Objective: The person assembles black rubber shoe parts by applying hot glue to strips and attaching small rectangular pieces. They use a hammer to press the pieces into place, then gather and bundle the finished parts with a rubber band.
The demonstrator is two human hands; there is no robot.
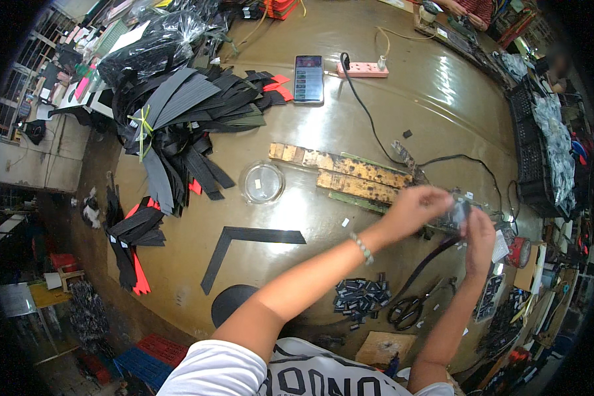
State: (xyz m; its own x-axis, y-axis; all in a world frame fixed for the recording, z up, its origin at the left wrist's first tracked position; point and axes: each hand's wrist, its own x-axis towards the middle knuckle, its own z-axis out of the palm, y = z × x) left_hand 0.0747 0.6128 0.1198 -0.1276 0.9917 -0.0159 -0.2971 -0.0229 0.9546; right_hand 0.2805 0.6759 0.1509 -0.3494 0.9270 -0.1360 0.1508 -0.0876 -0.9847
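My left hand [416, 206], with a beaded bracelet on its wrist, reaches to the right, its fingers pinched together beside a small metal device [461, 210]. What they hold, if anything, is too blurred to tell. My right hand [479, 239] is closed at the upper end of a black strap [435, 256], which hangs down toward the table. Left of the device lie wooden bars [350, 171], stained with dark spots. Below the hands are a heap of small black pieces [363, 297] and a pair of black-handled scissors [406, 311].
Bundled black straps [185, 112] cover the left side of the table [297, 264]. A bent black strip [228, 247], round glass dish [263, 183], phone [309, 79] and pink power strip [366, 70] lie around. A cable [369, 119] runs toward the device. Black crates [533, 145] line the right.
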